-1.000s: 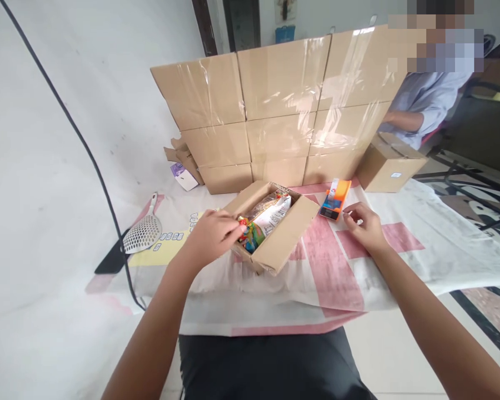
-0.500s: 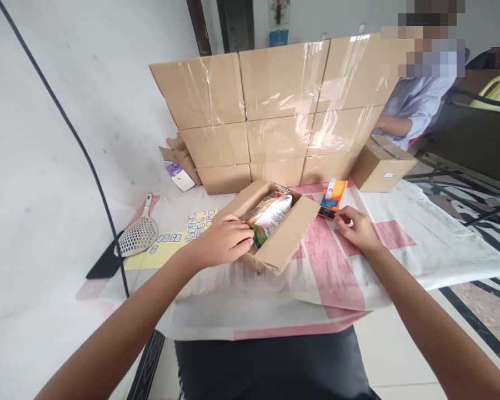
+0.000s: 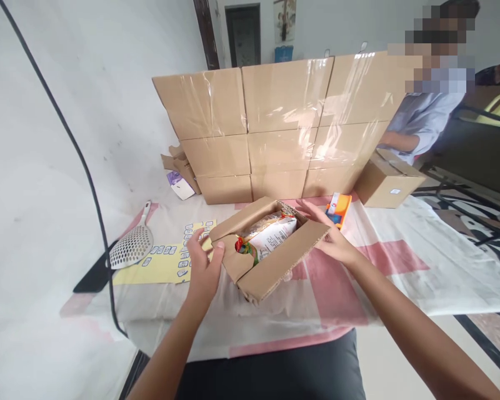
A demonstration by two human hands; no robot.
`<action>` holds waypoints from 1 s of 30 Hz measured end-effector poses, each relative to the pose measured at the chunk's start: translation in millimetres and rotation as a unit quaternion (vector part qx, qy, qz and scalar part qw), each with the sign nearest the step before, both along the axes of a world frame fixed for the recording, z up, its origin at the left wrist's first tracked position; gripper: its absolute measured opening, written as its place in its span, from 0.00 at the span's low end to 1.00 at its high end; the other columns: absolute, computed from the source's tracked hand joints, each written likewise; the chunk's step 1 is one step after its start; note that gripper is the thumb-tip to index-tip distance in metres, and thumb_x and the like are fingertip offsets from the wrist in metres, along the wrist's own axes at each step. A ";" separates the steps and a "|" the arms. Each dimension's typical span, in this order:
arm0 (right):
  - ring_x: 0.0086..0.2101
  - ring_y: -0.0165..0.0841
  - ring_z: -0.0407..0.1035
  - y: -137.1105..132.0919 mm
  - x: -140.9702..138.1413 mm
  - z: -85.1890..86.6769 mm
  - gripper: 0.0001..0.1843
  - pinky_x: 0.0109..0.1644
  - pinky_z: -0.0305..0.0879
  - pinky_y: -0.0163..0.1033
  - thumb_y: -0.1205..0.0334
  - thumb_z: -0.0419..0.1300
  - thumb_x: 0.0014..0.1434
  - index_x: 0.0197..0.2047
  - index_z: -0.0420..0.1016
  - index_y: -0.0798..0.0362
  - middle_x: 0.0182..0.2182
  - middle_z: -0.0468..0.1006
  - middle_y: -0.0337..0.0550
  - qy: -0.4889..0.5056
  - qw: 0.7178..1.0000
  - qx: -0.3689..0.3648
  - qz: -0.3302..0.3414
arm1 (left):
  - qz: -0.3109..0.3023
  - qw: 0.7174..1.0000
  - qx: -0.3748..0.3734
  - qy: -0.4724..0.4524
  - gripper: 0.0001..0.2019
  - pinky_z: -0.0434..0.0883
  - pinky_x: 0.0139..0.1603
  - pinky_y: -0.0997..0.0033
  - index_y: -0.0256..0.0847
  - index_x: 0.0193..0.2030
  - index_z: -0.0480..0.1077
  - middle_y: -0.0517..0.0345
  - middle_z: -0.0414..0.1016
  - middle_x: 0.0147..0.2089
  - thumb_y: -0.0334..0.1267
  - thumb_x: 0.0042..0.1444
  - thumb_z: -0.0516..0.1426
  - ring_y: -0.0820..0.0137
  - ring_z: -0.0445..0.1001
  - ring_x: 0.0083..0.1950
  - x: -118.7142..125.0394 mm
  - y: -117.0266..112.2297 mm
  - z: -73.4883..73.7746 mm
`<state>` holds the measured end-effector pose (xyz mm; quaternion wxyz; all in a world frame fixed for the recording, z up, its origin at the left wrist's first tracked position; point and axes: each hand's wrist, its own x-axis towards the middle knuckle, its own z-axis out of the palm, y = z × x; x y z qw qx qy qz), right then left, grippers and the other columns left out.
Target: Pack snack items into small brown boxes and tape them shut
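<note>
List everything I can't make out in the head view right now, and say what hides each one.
All in the head view:
Floor of the open box: covered by its contents.
Print on the white packet: too small to read.
Part of the red-and-green packet: under the box's end flap.
Lower end of the orange item: behind the right hand.
End of the other person's forearm: behind the taped cardboard wall.

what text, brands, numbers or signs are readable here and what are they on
None can be read with certainty.
White packet in the open cardboard box: lines of dark print, too small to read.
Orange pack: markings too blurred, and partly hidden.
White label on the carton at right: too small.
Yellow sheet: small outlined marks, too small to make out.
</note>
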<state>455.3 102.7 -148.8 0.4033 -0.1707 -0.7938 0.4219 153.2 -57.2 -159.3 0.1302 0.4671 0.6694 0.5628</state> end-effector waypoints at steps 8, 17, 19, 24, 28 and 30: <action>0.72 0.44 0.53 -2.5 -38.6 1.7 0.43 0.76 0.48 0.56 0.50 0.67 0.62 0.75 0.53 0.36 0.72 0.62 0.40 0.115 0.981 -0.157 -0.016 | -0.150 0.983 0.069 -0.082 0.44 0.71 0.65 0.54 0.58 0.78 0.30 0.48 0.65 0.71 0.43 0.66 0.56 0.61 0.70 0.69 -1.2 17.2 0.7; 0.72 0.40 0.52 -1.7 -43.6 1.8 0.41 0.77 0.45 0.51 0.65 0.63 0.56 0.71 0.62 0.32 0.72 0.61 0.28 0.096 0.968 -0.226 -0.044 | -0.262 0.941 0.128 0.171 0.18 0.64 0.67 0.47 0.47 0.55 0.75 0.50 0.79 0.55 0.42 0.69 0.47 0.54 0.70 0.65 -17.9 19.2 20.6; 0.72 0.40 0.52 -1.5 -44.4 3.4 0.39 0.77 0.44 0.51 0.65 0.62 0.55 0.69 0.66 0.32 0.71 0.62 0.26 0.082 0.968 -0.230 -0.051 | -0.245 0.929 0.065 0.270 0.20 0.59 0.69 0.44 0.47 0.60 0.72 0.50 0.78 0.57 0.44 0.70 0.46 0.54 0.70 0.64 -8.3 8.6 38.3; 0.71 0.42 0.53 -7.9 -48.3 8.8 0.39 0.76 0.47 0.50 0.65 0.60 0.54 0.69 0.68 0.34 0.70 0.63 0.26 0.066 0.967 -0.236 -0.074 | -0.120 0.853 -0.101 0.497 0.31 0.65 0.63 0.40 0.44 0.67 0.69 0.41 0.72 0.59 0.56 0.62 0.57 0.47 0.71 0.59 40.8 -5.4 68.9; 0.71 0.43 0.53 -15.3 -48.7 15.0 0.40 0.75 0.51 0.50 0.63 0.60 0.54 0.71 0.66 0.37 0.71 0.63 0.29 0.048 0.967 -0.235 -0.082 | -0.048 0.798 -0.182 0.573 0.42 0.59 0.62 0.23 0.39 0.71 0.66 0.33 0.70 0.58 0.62 0.55 0.61 0.38 0.69 0.59 73.0 1.3 65.9; 0.70 0.43 0.54 -16.4 -46.8 18.2 0.41 0.74 0.52 0.50 0.62 0.60 0.55 0.72 0.64 0.38 0.71 0.62 0.30 0.036 0.967 -0.240 -0.078 | -0.035 0.779 -0.219 0.587 0.40 0.56 0.62 0.20 0.39 0.72 0.64 0.32 0.69 0.58 0.58 0.57 0.61 0.38 0.69 0.58 81.4 4.5 64.7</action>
